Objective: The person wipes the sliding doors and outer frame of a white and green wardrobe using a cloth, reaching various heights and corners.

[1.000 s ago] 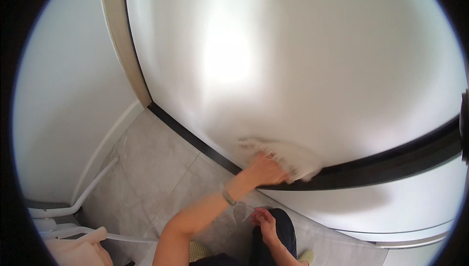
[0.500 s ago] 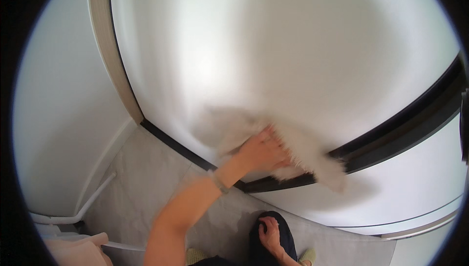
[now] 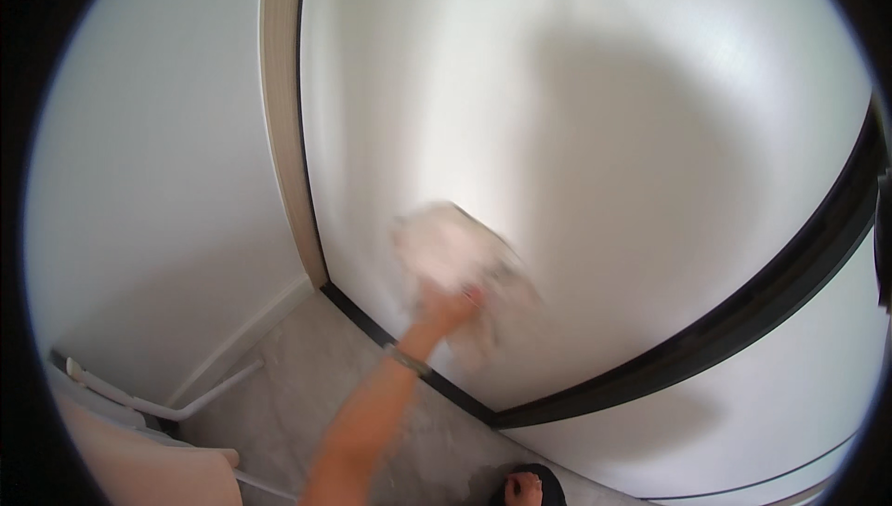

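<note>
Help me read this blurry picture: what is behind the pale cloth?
The white panel shows around the pale cloth and evidently continues behind it. The patch covered by the cloth and the left hand cannot be seen; blur hides whether the cloth touches the panel.

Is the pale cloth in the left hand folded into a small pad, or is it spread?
Loosely spread: the cloth fans out past the left hand, above and to the right. Blur hides whether any layers are doubled.
</note>
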Demonstrator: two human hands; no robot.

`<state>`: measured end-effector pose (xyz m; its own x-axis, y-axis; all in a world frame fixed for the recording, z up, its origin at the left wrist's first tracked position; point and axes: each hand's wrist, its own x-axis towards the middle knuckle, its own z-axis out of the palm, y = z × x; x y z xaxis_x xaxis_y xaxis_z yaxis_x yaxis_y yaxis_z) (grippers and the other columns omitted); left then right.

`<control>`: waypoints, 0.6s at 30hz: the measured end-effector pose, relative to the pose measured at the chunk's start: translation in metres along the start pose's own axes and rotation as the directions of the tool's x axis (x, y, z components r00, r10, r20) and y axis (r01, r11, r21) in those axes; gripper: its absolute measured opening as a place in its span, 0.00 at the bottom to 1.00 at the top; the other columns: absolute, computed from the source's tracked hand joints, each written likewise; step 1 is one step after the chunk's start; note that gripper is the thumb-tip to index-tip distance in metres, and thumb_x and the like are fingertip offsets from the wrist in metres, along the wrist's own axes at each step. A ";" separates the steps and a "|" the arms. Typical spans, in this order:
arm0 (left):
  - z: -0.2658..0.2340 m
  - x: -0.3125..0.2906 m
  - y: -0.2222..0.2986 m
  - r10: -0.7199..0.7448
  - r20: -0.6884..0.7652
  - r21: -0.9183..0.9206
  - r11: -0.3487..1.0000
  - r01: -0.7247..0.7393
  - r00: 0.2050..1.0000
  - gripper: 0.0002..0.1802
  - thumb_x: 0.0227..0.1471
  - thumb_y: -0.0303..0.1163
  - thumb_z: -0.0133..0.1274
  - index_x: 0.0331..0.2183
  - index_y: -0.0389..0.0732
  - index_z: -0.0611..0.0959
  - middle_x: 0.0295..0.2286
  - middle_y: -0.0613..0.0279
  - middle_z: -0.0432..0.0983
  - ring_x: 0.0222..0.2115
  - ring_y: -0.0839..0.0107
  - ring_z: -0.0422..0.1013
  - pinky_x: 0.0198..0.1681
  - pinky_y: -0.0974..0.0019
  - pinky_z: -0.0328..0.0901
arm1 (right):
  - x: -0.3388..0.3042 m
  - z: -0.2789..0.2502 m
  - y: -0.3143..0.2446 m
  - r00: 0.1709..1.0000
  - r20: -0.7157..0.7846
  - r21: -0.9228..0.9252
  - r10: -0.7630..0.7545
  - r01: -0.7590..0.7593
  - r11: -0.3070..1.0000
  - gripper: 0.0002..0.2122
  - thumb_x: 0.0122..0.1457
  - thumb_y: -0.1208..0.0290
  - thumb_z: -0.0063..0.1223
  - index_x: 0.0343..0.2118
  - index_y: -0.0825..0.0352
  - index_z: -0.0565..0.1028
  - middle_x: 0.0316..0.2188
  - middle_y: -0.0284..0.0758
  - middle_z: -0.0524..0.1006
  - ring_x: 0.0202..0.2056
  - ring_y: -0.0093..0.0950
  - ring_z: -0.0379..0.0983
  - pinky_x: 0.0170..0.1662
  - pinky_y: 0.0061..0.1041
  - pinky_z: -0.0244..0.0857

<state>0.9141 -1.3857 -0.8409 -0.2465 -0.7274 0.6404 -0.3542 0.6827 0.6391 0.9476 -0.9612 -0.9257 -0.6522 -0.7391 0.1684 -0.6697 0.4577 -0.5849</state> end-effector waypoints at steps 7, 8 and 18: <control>-0.170 0.248 -0.007 -0.217 -0.421 -0.456 0.890 0.002 0.881 0.38 0.62 0.52 0.37 0.60 0.30 0.56 0.62 0.41 0.46 0.63 0.48 0.42 0.65 0.57 0.36 | 0.003 0.003 -0.012 0.988 0.072 0.090 0.136 -0.142 0.986 0.11 0.56 0.72 0.52 0.38 0.74 0.74 0.35 0.51 0.76 0.38 0.49 0.71 0.43 0.42 0.64; -0.183 0.265 0.014 -0.203 -0.446 -0.419 0.908 -0.003 0.872 0.38 0.62 0.52 0.37 0.61 0.31 0.56 0.62 0.42 0.46 0.63 0.48 0.42 0.65 0.57 0.36 | 0.006 0.001 -0.016 0.969 0.139 0.104 0.205 -0.221 0.970 0.12 0.56 0.71 0.51 0.40 0.74 0.74 0.35 0.52 0.76 0.38 0.49 0.71 0.42 0.42 0.65; -0.191 0.198 0.324 0.616 -0.348 0.058 0.767 -0.639 0.707 0.30 0.47 0.46 0.58 0.49 0.40 0.76 0.45 0.52 0.73 0.49 0.47 0.64 0.60 0.34 0.38 | 0.118 -0.141 -0.211 0.915 -0.367 0.764 0.169 0.193 0.615 0.29 0.57 0.82 0.45 0.62 0.65 0.52 0.38 0.38 0.73 0.32 0.28 0.70 0.40 0.25 0.64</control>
<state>0.9235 -1.2954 -0.4259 -0.0788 -0.0698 0.9944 -0.1664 0.9845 0.0559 0.9618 -1.0758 -0.6709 -0.8400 -0.4176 0.3465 -0.2665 -0.2388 -0.9338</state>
